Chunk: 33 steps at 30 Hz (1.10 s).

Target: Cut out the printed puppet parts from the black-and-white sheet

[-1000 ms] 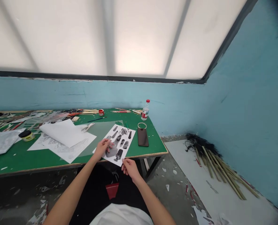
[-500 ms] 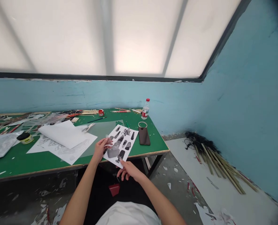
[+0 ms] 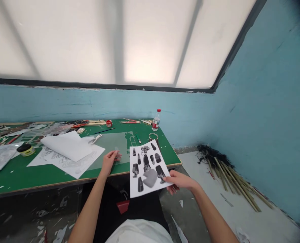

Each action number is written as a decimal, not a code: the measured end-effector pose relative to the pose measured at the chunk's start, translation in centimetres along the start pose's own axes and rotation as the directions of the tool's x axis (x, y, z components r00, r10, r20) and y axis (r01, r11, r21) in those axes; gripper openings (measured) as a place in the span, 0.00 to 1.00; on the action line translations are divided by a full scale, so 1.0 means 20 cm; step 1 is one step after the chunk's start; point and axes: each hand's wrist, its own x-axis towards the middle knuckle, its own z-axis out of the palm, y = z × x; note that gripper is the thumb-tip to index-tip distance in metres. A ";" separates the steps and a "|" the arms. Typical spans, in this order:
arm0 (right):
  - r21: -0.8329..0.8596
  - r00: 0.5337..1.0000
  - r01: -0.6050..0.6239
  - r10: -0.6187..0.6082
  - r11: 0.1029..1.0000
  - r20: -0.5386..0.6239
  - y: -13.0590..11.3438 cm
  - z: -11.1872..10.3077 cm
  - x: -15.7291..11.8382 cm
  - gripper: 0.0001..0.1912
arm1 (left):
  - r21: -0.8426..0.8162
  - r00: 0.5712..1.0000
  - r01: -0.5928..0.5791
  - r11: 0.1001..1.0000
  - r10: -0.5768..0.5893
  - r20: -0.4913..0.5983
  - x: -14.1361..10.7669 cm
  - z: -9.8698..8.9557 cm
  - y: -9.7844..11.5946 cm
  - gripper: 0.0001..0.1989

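Observation:
My right hand [image 3: 179,181] grips the lower right edge of a white printed sheet [image 3: 146,167] covered with black and grey shapes, holding it up off the green table [image 3: 20,173] beyond the front edge. My left hand [image 3: 109,159] rests near the table's front edge and pinches a small clear piece [image 3: 117,151], thumb and fingers closed on it. A translucent sheet [image 3: 109,148] lies flat on the table just under and beyond that hand.
White papers [image 3: 69,148] overlap at table centre-left, a black-lidded jar [image 3: 25,150] and foil at far left. A water bottle [image 3: 156,119], tape ring [image 3: 153,136], red pot [image 3: 108,123] and sticks line the back. Bamboo sticks [image 3: 237,184] lie on the floor to the right.
My right hand has lifted the printed sheet off the table and swung it right and toward me. The left hand let go of it and stayed near the front edge.

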 end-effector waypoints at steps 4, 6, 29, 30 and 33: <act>0.024 0.992 -0.058 0.061 0.998 -0.109 0.16 -0.05 -0.23 0.26 | 0.066 0.998 0.003 0.998 -0.007 0.063 -0.02 0.02 -0.01 0.18; 0.069 0.979 -0.065 0.078 0.995 -0.191 0.26 -0.04 -0.28 0.26 | 0.092 0.996 0.000 0.996 -0.008 0.084 -0.03 0.03 -0.01 0.18; 0.331 0.657 0.407 -0.021 0.851 -0.753 0.26 0.08 -0.34 0.33 | 0.195 0.981 -0.179 0.964 0.160 0.111 -0.28 0.21 0.32 0.16; 0.325 0.647 0.428 -0.034 0.843 -0.762 0.24 0.11 -0.34 0.33 | 0.191 0.977 -0.200 0.961 0.180 0.114 -0.35 0.23 0.37 0.16; 0.285 0.625 0.467 -0.085 0.837 -0.776 0.18 0.15 -0.32 0.33 | 0.187 0.966 -0.244 0.952 0.221 0.135 -0.57 0.27 0.56 0.17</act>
